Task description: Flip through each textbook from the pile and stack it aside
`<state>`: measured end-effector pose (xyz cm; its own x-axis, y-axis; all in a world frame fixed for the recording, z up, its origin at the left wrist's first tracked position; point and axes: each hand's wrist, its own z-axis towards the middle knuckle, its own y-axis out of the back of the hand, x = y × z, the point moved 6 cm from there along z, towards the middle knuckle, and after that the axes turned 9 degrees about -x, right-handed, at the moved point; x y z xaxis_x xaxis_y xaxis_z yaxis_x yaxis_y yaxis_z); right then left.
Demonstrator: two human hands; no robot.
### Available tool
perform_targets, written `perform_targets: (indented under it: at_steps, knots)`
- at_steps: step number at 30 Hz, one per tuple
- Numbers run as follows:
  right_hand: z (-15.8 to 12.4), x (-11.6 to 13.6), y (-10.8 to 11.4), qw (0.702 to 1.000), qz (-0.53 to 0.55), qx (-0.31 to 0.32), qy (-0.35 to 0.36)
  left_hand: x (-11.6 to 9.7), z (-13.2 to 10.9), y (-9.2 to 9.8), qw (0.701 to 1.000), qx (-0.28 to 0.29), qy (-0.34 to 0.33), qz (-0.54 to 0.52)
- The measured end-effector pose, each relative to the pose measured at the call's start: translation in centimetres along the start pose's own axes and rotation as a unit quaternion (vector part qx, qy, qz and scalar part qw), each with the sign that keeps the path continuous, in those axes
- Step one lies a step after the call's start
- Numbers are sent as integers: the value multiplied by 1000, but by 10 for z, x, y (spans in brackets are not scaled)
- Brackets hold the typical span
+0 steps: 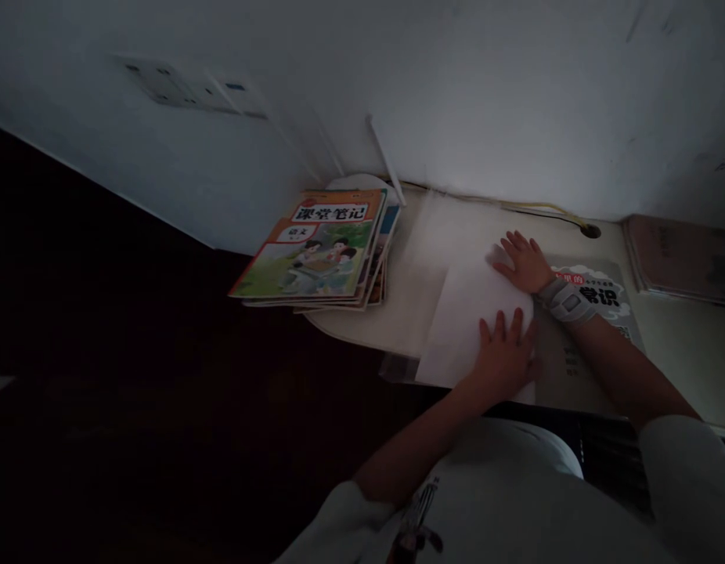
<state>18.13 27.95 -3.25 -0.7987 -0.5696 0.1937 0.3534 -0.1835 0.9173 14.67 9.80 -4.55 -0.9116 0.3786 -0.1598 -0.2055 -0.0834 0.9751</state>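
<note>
L hand (504,359), R hand (523,262): fingers spread, prob. flat on white paper (456,329) nr front edge of table (679,337); bk stack (312,254) at L edge.

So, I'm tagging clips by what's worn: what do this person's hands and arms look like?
The left hand and right hand are both bare, with no gloves. The right wrist wears a pale grey band with a squarish face. Short, pale sleeves leave both forearms uncovered. The light is too dim for finer detail.
</note>
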Motion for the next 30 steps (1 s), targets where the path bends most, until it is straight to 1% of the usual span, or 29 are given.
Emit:
perform_targets:
  at_steps: [1,4,6,8,11,15,19,21,24,26,27,28,29,30]
  knots:
    - [8,3,-1,1000,11,14,-15,0,-1,0,1000,-5,-1,2]
    - [36,1,-7,994,41,57,-89,-2,-3,-1,1000,-20,-5,11]
    - [51,-2,-11,988,58,85,-115,-2,-4,-2,1000,-22,-3,15]
    - [61,-4,-16,983,78,128,-110,-1,-4,-3,1000,-20,-1,15]
    - [67,-6,-20,973,106,184,-88,-2,-4,-4,1000,-16,-2,2]
    - [69,-4,-23,967,105,219,-79,-5,-5,-5,1000,-16,-5,-25]
    - [70,3,-29,956,90,273,-66,-12,-9,-5,999,-13,-15,-42]
    - [70,6,-28,952,88,289,-56,-17,-10,-7,999,-11,-19,-48]
    - [69,9,-23,953,91,284,-53,-23,-12,-10,998,-3,-20,-52]
    - [67,11,-22,950,89,294,-50,-22,-15,-4,998,8,-33,-55]
    - [66,12,-23,948,87,301,-48,-18,-16,4,997,14,-49,-59]
    - [64,12,-24,947,85,305,-47,-10,-17,14,996,16,-64,-66]
    - [64,13,-26,948,86,303,-46,2,-16,28,995,10,-75,-72]
    - [64,13,-27,950,93,293,-47,20,-14,43,994,-3,-75,-80]
